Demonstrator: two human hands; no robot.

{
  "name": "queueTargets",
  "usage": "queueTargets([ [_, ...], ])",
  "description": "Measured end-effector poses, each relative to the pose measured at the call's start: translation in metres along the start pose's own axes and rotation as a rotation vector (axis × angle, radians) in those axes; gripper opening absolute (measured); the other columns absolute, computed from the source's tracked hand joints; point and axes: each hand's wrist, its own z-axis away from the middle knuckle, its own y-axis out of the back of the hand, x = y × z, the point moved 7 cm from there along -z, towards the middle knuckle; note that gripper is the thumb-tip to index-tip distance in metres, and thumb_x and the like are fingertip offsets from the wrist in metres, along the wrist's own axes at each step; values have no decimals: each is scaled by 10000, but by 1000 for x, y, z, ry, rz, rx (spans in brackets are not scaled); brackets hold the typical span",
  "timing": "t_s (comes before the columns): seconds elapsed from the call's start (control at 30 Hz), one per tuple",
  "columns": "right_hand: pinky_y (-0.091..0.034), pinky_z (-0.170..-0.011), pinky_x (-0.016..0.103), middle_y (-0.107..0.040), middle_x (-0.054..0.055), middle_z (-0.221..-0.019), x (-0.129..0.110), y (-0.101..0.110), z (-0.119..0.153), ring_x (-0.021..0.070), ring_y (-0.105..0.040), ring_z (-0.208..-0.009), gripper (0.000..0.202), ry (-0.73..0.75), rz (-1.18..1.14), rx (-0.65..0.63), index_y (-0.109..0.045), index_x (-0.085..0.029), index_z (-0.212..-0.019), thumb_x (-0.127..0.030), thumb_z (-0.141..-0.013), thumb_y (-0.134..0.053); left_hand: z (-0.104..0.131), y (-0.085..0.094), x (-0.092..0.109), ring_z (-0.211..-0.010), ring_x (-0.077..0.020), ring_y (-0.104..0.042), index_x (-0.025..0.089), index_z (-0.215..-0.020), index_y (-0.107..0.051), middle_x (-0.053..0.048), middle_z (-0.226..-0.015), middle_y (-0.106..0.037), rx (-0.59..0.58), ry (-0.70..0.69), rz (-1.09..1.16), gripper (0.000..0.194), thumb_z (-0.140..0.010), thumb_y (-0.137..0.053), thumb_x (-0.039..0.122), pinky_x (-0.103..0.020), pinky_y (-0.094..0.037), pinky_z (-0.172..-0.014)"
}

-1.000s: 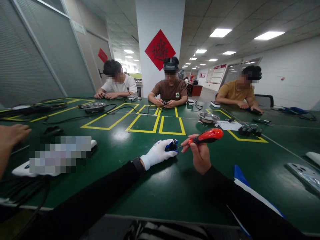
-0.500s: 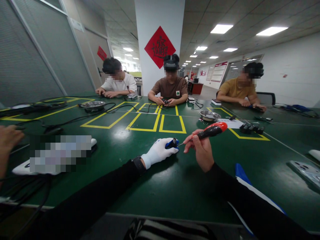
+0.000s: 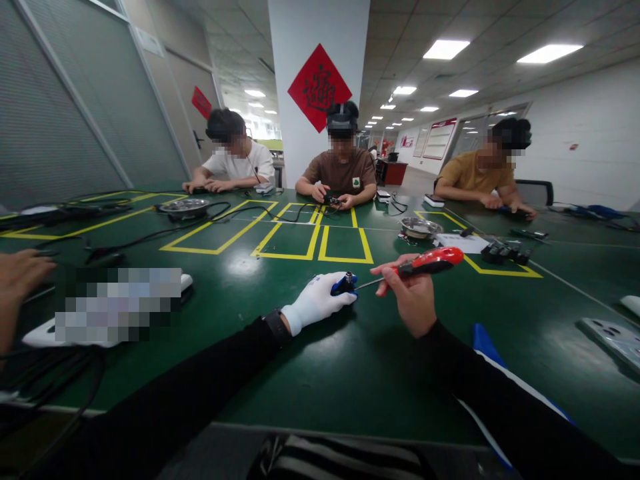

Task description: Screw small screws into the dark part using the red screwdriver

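My left hand [image 3: 320, 300], in a white glove with blue fingertips, is closed around a small black part [image 3: 345, 285] with a metal stub on top. The glove partly hides that part, so its kind does not show. In my bare right hand [image 3: 411, 293] is a screwdriver [image 3: 433, 261] with a red and black handle, tilted with its handle up to the right. Its thin shaft points left, and the tip ends at or close to the black part; contact cannot be made out.
Metal bowls [image 3: 421, 228] [image 3: 185, 208] stand farther off. Several black parts [image 3: 505, 251] lie by a white sheet [image 3: 460, 243]. Near my right arm lies a blue and white glove [image 3: 487, 347]. A white device [image 3: 125, 307] and another person's hand [image 3: 23, 273] are left; co-workers [image 3: 340, 177] sit opposite.
My right hand has shifted slightly right, and the screwdriver lies flatter with more of its shaft showing. My left hand has stayed almost in place around the black part.
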Motion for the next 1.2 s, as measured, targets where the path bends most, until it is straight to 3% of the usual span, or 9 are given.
queueTargets([
  [0.23, -503, -559, 278, -609, 2, -866, 4, -5, 6, 105, -579, -573, 254, 24, -64, -59, -435, -219, -1104, -270, -869, -518, -2, 1, -1, -883, -206, -622, 193, -1034, -631, -27, -969, -681, 3, -22, -8, 355, -759, -601, 416, -292, -462, -815],
  [0.4, -506, -569, 286, -604, -5, -819, 7, -10, 8, 109, -579, -576, 278, 36, -28, -119, -443, -221, -1116, -286, -863, -540, -3, -2, -4, -883, -199, -627, 184, -1056, -626, -29, -990, -683, -5, -27, 18, 380, -739, -635, 393, -297, -464, -838],
  [0.67, -500, -585, 288, -615, -2, -818, 7, -8, 10, 114, -586, -585, 272, 68, -25, -78, -433, -223, -1115, -298, -872, -530, -3, -2, -6, -973, -225, -612, 190, -1095, -616, -44, -1065, -669, -6, -30, 16, 436, -706, -676, 379, -322, -446, -900],
  [0.97, -507, -578, 290, -624, 0, -816, 9, -9, 10, 116, -586, -581, 277, 72, -25, -81, -434, -224, -1112, -300, -866, -536, -1, 0, 4, -727, -169, -617, 181, -929, -635, 2, -815, -672, -36, -30, 24, 280, -762, -599, 403, -273, -469, -706],
  [1.2, -514, -534, 279, -668, -4, -790, 8, -8, 7, 120, -615, -538, 227, -2, -67, -43, -416, -222, -963, -293, -833, -588, 1, -6, -1, -557, -129, -581, 173, -954, -620, 16, -751, -652, -79, 48, 110, 302, -773, -572, 410, -242, -449, -562],
])
